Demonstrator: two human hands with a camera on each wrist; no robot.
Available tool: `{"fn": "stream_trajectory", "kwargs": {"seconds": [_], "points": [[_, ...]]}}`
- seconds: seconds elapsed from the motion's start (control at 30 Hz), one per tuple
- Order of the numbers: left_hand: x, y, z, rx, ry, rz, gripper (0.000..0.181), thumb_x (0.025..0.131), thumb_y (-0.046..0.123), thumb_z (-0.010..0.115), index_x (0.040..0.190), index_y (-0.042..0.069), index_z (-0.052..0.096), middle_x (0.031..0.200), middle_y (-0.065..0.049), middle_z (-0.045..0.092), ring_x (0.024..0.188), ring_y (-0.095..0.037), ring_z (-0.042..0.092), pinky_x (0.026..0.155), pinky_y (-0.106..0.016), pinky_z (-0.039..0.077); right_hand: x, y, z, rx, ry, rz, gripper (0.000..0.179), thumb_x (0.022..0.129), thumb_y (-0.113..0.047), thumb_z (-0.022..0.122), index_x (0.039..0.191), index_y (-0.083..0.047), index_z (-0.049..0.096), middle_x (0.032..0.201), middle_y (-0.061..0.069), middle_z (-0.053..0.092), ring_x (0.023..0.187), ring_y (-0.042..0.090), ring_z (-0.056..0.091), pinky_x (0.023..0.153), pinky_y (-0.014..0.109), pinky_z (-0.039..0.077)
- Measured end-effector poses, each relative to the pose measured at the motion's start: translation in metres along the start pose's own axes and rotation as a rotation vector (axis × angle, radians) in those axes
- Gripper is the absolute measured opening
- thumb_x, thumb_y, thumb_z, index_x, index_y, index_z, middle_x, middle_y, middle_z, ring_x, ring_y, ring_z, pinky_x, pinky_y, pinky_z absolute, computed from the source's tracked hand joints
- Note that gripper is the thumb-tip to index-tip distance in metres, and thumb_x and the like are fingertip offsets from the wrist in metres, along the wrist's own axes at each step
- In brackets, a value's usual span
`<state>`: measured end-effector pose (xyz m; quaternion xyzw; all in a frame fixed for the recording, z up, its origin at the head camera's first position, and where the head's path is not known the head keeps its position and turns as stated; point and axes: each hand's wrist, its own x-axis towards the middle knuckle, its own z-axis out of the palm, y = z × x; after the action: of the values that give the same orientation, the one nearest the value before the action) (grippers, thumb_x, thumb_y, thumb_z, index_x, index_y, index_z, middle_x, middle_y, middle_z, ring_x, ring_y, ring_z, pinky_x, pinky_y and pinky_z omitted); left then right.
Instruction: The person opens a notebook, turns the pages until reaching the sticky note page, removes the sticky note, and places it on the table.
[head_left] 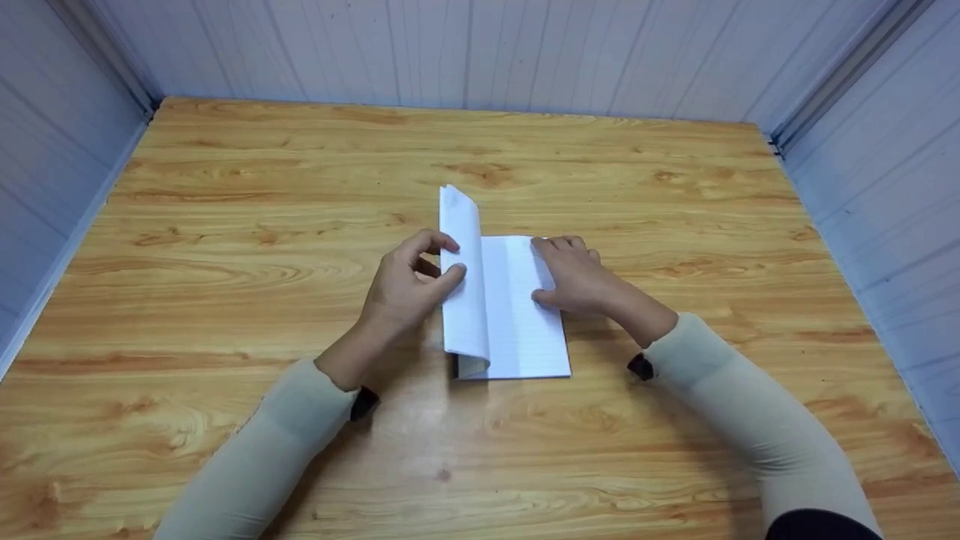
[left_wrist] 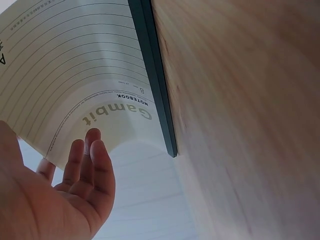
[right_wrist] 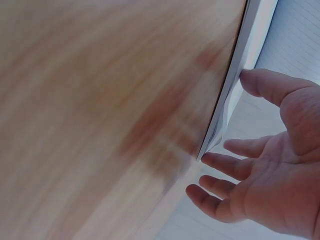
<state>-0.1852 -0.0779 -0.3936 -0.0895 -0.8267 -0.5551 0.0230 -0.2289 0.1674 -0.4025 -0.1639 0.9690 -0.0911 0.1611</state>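
Observation:
An open notebook (head_left: 525, 330) with lined white pages lies in the middle of the table. Its left-hand pages (head_left: 463, 307) stand lifted and curl over; the left wrist view shows the printed, lined underside (left_wrist: 100, 65) and the dark cover edge (left_wrist: 152, 75). My left hand (head_left: 405, 289) holds these pages by their outer edge, thumb on the upper face and some fingers behind. My right hand (head_left: 574, 274) rests on the right-hand page near its far outer corner, thumb and fingers spread. In the right wrist view its fingertips (right_wrist: 212, 159) touch the notebook's edge.
The notebook lies on a wood-grain table (head_left: 225, 225). White panel walls (head_left: 465, 52) rise along the back and both sides. A dark rounded object (head_left: 821, 525) shows at the bottom right edge.

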Motion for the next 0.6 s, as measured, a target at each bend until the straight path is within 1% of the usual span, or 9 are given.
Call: {"fn": "stream_trajectory", "kwargs": {"seconds": [0.1, 0.27, 0.5, 0.6], "points": [[-0.0003, 0.0005, -0.0007, -0.002, -0.006, -0.014, 0.025, 0.073, 0.034, 0.063, 0.095, 0.032, 0.051, 0.095, 0.006, 0.053, 0.073, -0.014, 0.057, 0.060, -0.027, 0.049, 0.0010, 0.0003, 0.0000, 0.015, 0.017, -0.015, 0.082, 0.075, -0.040, 0.062, 0.139, -0.014, 0.018, 0.139, 0.011, 0.029, 0.128, 0.031, 0.019, 0.100, 0.049, 0.021], [0.0001, 0.0007, -0.0019, -0.010, -0.017, -0.022, 0.028, 0.073, 0.029, 0.061, 0.098, 0.032, 0.049, 0.094, 0.005, 0.055, 0.071, -0.015, 0.057, 0.058, -0.028, 0.050, 0.0021, 0.0002, 0.0000, 0.047, 0.050, -0.043, 0.082, 0.072, -0.035, 0.064, 0.138, -0.012, 0.022, 0.136, 0.011, 0.034, 0.123, 0.030, 0.024, 0.096, 0.047, 0.024], [0.0015, 0.0004, -0.0015, -0.001, -0.014, -0.036, 0.033, 0.073, 0.029, 0.061, 0.103, 0.032, 0.047, 0.095, 0.005, 0.056, 0.069, -0.016, 0.056, 0.059, -0.028, 0.048, 0.0042, -0.0014, 0.0016, 0.119, 0.094, -0.061, 0.082, 0.068, -0.028, 0.070, 0.136, -0.017, 0.025, 0.136, 0.004, 0.036, 0.119, 0.026, 0.029, 0.093, 0.043, 0.026], [0.0019, 0.0002, -0.0016, 0.001, -0.014, -0.039, 0.033, 0.073, 0.028, 0.061, 0.103, 0.033, 0.047, 0.094, 0.005, 0.056, 0.069, -0.015, 0.057, 0.059, -0.028, 0.049, 0.0040, -0.0023, 0.0018, 0.169, 0.124, -0.077, 0.081, 0.068, -0.023, 0.070, 0.135, -0.018, 0.024, 0.135, 0.004, 0.036, 0.119, 0.023, 0.032, 0.095, 0.042, 0.027]]}}
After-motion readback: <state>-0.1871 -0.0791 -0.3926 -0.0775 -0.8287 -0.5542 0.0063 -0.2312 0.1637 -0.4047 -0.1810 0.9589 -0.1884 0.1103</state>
